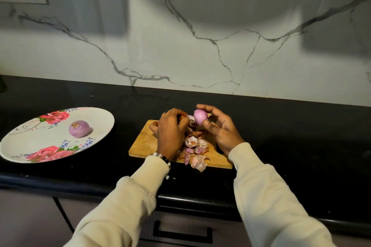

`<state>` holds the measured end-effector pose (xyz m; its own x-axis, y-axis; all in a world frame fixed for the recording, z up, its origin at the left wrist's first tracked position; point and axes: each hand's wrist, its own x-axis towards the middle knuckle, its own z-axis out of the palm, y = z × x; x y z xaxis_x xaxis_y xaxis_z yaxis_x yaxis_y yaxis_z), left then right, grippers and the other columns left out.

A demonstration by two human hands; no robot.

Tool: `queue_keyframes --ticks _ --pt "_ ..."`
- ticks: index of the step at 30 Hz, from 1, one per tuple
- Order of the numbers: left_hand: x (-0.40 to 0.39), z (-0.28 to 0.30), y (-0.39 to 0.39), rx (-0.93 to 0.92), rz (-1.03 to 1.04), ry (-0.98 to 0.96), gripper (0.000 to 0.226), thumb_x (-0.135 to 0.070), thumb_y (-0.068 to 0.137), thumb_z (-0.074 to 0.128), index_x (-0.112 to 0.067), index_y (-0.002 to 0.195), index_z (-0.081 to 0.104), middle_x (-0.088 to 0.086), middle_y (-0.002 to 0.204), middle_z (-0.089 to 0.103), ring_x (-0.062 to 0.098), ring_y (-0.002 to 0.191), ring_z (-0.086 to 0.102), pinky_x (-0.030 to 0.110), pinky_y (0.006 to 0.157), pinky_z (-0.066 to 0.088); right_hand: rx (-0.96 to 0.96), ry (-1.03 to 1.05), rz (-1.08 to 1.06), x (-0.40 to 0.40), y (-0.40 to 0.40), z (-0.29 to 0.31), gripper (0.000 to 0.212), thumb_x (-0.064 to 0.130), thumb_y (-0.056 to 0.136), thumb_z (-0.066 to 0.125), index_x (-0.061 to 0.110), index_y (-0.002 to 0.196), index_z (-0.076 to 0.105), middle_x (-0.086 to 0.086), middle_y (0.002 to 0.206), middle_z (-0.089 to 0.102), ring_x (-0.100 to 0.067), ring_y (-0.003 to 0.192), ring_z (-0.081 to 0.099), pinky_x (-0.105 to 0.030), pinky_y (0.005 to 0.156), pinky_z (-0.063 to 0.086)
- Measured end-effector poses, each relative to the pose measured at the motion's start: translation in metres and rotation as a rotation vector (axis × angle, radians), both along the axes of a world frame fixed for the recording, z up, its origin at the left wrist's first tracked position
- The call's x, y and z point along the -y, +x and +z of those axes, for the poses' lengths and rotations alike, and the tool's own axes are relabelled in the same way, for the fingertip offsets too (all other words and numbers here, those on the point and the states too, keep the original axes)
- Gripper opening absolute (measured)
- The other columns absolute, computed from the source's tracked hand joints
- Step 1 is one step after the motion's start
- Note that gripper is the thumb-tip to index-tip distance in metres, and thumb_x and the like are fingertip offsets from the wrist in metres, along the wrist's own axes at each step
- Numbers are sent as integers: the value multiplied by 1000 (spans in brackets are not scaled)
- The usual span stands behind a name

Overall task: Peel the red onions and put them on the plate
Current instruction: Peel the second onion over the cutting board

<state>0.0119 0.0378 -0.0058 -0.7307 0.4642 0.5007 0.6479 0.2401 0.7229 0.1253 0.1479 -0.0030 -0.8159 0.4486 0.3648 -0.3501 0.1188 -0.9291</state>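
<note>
Holding a nearly bare red onion (200, 117) above the cutting board (144, 144), the right hand (219, 128) grips it; the left hand (170, 128) pinches loosened skin. One peeled onion (79, 128) already sits on the floral plate (24, 142) at nine o'clock.

Peels (195, 146) clutter board (144, 142); counter (281, 126) prob. free.

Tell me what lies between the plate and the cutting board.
In the head view, only bare black counter lies between the plate and the cutting board. The peels stay on the board's right part.
</note>
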Motion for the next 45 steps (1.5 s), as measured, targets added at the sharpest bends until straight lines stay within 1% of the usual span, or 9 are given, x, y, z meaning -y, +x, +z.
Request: queue_keyframes --ticks 6,13,19,23,26,31,35,37,45 --pt "0 -3 0 -47 -60 106 52 -60 86 34 -29 107 69 -9 104 69 14 100 56 55 88 43 15 75 -59 -6 0 -3 38 -4 95 57 17 126 60 -5 129 61 -21 120 62 -37 97 54" --pt "0 -4 -3 -122 -65 28 13 -29 90 66 -30 100 75 -8 96 70 17 104 52 53 92 37 48 162 -79 -7 0 -5 38 0 95 60 23 125 63 -5 132 61 -22 126 58 -45 106 48" --pt "0 -5 -6 -55 -81 53 17 -18 93 60 -29 92 72 -21 85 58 15 103 52 55 90 45 41 129 -42 -2 2 -1 38 -5 94 57 17 124 61 -6 131 61 -13 120 61 -26 92 52" --pt "1 -2 -2 -128 -12 -4 21 -12 94 55 -26 96 71 -10 100 66 16 107 51 48 97 33 49 146 -41 -3 2 -1 39 -6 94 57 18 125 60 -6 133 60 -14 122 60 -27 94 52" --pt "2 -2 -1 -152 69 -17 29 -8 93 55 -30 103 70 -11 109 66 13 111 49 33 84 17 57 162 -88 -6 1 -2 44 -10 93 56 24 122 62 -3 133 60 -17 125 57 -33 100 51" --pt "4 0 1 -157 58 51 18 -23 95 59 -30 107 70 -12 108 69 11 107 54 28 74 11 104 232 -203 -11 0 -4 53 -10 90 60 28 127 59 4 132 59 -13 126 55 -35 107 48" --pt "3 -3 -1 -223 14 52 13 -31 92 63 -31 100 74 -11 104 69 13 107 52 31 81 14 144 253 -237 -9 0 -1 61 -14 85 64 27 129 56 1 131 60 -13 125 55 -21 95 53" --pt "3 -4 -2 -247 7 48 13 -29 91 64 -30 99 75 -10 105 69 14 109 50 32 83 16 157 267 -244 -10 0 -1 62 -14 84 65 25 132 56 0 133 60 -14 127 54 -26 99 52" --pt "5 -9 1 -500 -66 7 30 -42 89 52 -26 99 76 -5 91 67 18 90 58 38 83 25 213 329 -232 -9 1 -3 63 -11 85 67 23 137 55 2 134 61 -10 127 54 -25 104 48"
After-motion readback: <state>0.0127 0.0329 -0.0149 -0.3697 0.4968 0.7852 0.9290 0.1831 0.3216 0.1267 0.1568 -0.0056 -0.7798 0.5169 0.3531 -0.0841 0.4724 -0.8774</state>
